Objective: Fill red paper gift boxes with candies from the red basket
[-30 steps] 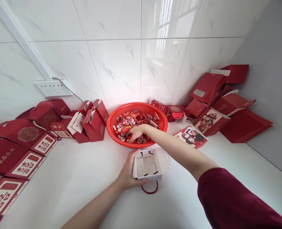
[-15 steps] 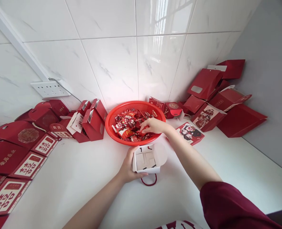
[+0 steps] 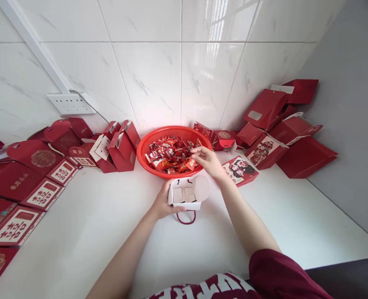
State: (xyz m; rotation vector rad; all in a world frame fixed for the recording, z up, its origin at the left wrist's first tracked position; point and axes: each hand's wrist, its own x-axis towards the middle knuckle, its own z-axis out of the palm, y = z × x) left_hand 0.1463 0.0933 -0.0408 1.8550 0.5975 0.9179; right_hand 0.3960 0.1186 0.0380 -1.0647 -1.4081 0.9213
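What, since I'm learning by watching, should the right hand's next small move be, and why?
Probably carry the orange packet over and lower it into the white box: the right hand seems to pinch it above the red basket, while the left hand holds the box near, open side up, its floor bare.

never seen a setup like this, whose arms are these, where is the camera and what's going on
There is no machine here: these are a person's own bare hands. One camera, worn on the head, looks forward and down, so the forearms reach in from the bottom. The left hand holds an open white box with a dark red cord loop. The right hand appears to pinch an orange-red packet at the red basket, which holds many wrapped packets. On the white surface, red boxes stand or lie to the left and right.
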